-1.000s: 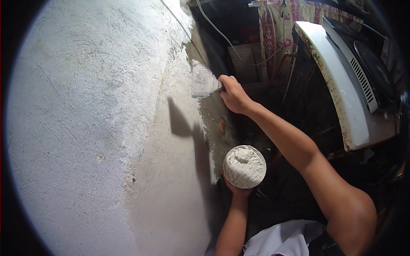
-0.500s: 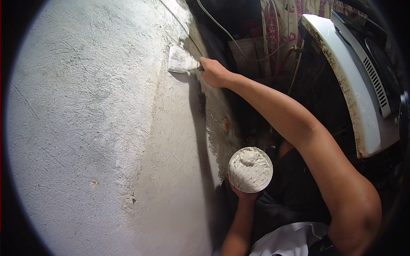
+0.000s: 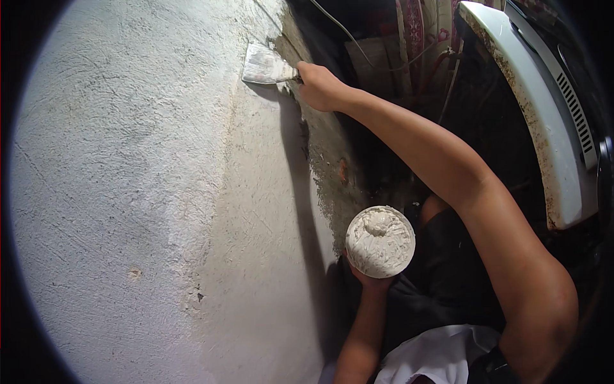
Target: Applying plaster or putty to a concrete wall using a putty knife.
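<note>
A putty knife smeared with whitish compound has its blade against the rough white wall, high up near the dark, unplastered strip at the wall's right edge. My right hand is closed round the knife's handle. Lower down, my left hand holds a round tub of off-white compound from underneath, its fingers mostly hidden behind it. A smoother, damp-looking beige band runs down the wall beneath the blade, crossed by a shadow.
At the right, a white, rust-edged slab carries a black appliance with a slotted metal side. Behind, at the top, hang a flowered curtain and a pale cable. My dark-clad legs show below the tub.
The knife and my right hand have moved up and left along the wall from the edge strip. The tub in my left hand has shifted right, and the view has shifted slightly.
</note>
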{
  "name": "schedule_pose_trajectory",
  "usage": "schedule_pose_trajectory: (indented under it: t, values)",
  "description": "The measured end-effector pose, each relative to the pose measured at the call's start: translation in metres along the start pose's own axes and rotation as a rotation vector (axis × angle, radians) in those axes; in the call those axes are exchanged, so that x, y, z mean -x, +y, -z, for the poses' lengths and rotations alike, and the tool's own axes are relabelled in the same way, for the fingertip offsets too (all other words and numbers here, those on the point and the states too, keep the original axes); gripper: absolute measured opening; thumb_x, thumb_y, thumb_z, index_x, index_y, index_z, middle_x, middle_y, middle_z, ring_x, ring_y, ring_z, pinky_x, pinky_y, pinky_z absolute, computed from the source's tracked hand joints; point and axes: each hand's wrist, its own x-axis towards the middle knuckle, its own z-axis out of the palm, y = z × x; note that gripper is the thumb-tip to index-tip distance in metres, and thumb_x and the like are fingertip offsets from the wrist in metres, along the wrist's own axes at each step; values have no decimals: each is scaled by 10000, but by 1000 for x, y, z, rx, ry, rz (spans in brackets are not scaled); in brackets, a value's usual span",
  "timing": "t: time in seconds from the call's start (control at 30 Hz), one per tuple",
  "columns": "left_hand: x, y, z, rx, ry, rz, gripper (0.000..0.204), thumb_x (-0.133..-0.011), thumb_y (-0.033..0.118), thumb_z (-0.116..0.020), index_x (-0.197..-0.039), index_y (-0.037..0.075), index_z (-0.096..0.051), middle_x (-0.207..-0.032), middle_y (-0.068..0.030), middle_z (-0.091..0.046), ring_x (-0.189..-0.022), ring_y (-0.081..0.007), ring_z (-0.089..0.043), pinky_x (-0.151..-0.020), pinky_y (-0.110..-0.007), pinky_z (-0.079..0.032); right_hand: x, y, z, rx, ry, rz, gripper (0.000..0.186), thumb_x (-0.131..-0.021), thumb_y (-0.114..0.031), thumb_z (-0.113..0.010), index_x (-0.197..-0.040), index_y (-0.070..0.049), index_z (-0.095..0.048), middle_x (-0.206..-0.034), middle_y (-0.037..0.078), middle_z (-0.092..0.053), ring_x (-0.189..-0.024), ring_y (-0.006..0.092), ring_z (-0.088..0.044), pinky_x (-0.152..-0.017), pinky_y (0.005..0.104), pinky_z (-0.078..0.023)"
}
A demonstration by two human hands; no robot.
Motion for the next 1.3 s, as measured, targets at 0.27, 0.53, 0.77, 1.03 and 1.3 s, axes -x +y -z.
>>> schedule_pose_trajectory:
  t: [0.27,0.53,0.77,1.03,1.3]
  values:
    - [3,1,2,-112,35,23,913,-933,813,-400,-1625,221,-337,-1653,-114,-367,-1490,-397,-389,-1203,-622,-350,18,32,4,130,-71,-113,225,-870,0,-497,-1074,70,-558,-1173,314,-644,-1175,502,-606,-923,582,-493]
    - [4,2,-3,-185,95,-12,930,-919,829,-407,-1618,219,-355,-1649,-116,-372,-1490,-393,-390,-1206,-615,-347,17,-5,0,4,-193,-55,238,-874,5,-480,-1088,77,-556,-1146,330,-644,-1144,513,-620,-917,560,-507]
    - [2,1,-2,-215,46,-19,922,-922,822,-412,-1622,227,-345,-1656,-109,-358,-1491,-388,-389,-1206,-612,-349,41,15,11,98,-68,-86,248,-880,-14,-479,-1094,77,-567,-1175,332,-622,-1163,502,-596,-943,541,-493]
    - [-3,-2,4,-151,120,-1,907,-939,811,-385,-1624,218,-343,-1660,-98,-356,-1495,-385,-382,-1206,-611,-348,17,-16,-1,-13,-202,-77,197,-867,-39,-548,-1004,101,-568,-998,345,-670,-1061,494,-652,-908,522,-509]
    - [-8,0,12,-30,24,107,876,-956,785,-376,-1615,209,-358,-1649,-99,-375,-1484,-386,-396,-1205,-605,-353,39,2,17,86,-229,-106,185,-861,-7,-514,-986,119,-565,-957,344,-671,-1020,507,-653,-872,523,-508]
